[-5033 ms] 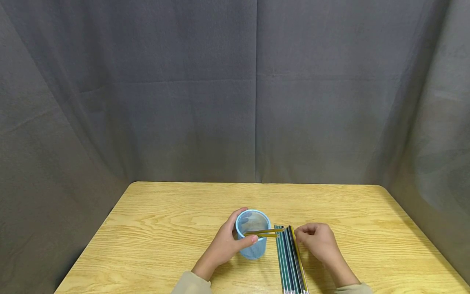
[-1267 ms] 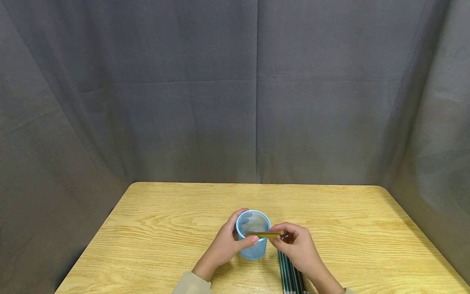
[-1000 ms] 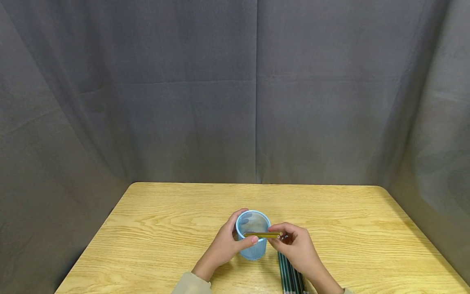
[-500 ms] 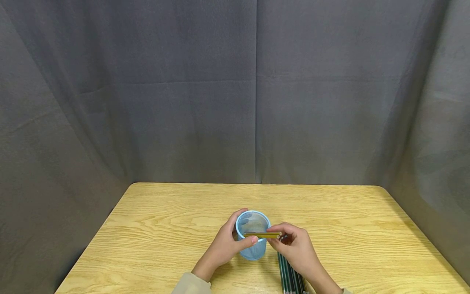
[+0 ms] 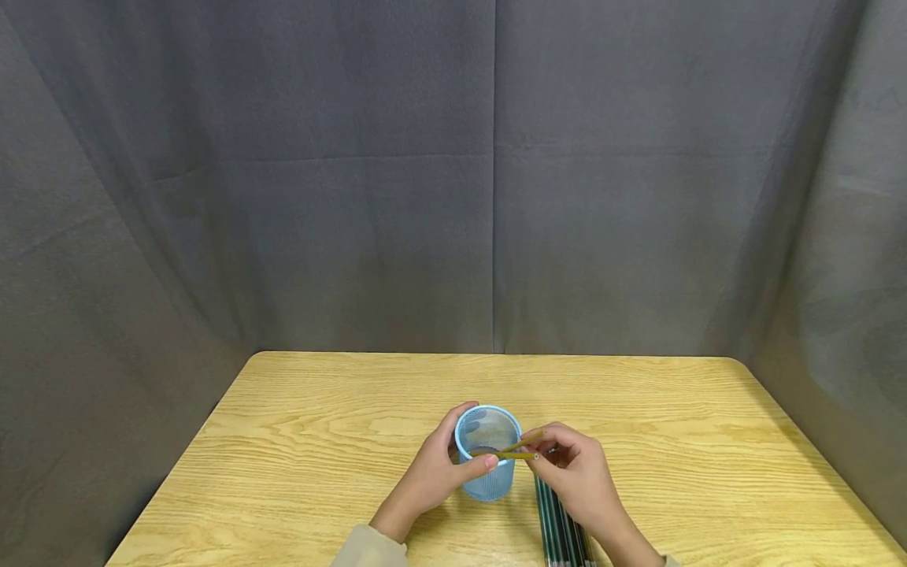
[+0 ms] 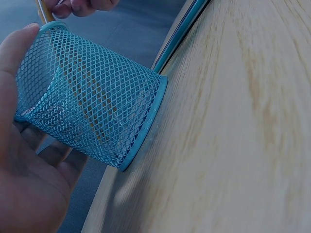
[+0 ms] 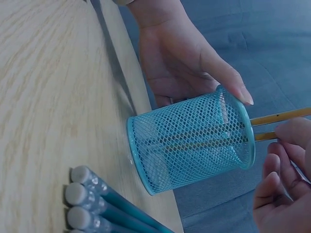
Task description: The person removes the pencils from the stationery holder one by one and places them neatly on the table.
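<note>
My left hand (image 5: 442, 465) grips a light blue mesh pencil cup (image 5: 489, 484), thumb over the near rim and fingers round the far side. Two yellow pencils lean in the cup; in the right wrist view the upper pencil (image 7: 282, 116) and the lower pencil (image 7: 265, 136) jut past the rim. Their lower parts show through the mesh (image 6: 104, 92) in the left wrist view. At the rim's right side my right hand (image 5: 577, 476) pinches a yellow pencil (image 5: 524, 441) between thumb and fingers; in the head view the two pencils spread into a narrow V.
Teal and dark pencils (image 5: 553, 516) lie side by side below my right hand, which covers their far ends. White erasers (image 7: 80, 174) tip several of them in the right wrist view. The wooden table (image 5: 319, 441) is backed by a grey curtain (image 5: 368, 236).
Since five seconds ago my right hand has moved left from beside the pencil row to the cup. In the last half second the two yellow pencils have fanned apart. My left hand stays put.
</note>
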The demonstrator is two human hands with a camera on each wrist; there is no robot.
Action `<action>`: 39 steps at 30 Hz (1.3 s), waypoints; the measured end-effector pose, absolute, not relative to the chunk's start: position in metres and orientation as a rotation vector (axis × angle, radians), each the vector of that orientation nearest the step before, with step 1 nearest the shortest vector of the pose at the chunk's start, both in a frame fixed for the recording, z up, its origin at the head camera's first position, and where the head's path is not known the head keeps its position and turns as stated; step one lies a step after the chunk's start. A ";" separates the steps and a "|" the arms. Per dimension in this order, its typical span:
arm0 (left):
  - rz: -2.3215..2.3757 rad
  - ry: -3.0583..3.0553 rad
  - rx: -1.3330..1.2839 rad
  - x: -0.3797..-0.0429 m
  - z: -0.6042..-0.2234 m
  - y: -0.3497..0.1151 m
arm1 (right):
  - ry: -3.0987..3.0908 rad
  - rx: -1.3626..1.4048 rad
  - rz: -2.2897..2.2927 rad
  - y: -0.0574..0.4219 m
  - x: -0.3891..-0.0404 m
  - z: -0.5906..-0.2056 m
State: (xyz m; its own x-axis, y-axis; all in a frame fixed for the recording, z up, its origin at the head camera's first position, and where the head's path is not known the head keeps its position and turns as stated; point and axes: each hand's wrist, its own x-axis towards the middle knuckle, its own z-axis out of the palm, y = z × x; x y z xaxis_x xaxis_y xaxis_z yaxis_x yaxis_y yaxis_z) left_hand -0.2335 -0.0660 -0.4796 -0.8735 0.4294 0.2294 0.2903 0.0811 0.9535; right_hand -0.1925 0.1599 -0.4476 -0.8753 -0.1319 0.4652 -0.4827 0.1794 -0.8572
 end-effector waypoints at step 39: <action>1.915 2.241 0.715 -0.234 -0.480 -0.066 | -2.025 0.565 1.804 0.174 -0.185 -0.417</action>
State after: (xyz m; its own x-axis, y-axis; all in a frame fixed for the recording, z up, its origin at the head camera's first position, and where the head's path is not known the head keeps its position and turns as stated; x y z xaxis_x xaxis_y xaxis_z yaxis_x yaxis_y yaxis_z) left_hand -0.2336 -0.0662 -0.4798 -0.8835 0.4153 0.2168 0.2787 0.0941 0.9557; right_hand -0.1850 0.1738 -0.4166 -0.8515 -0.0521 0.5218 -0.5243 0.1002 -0.8456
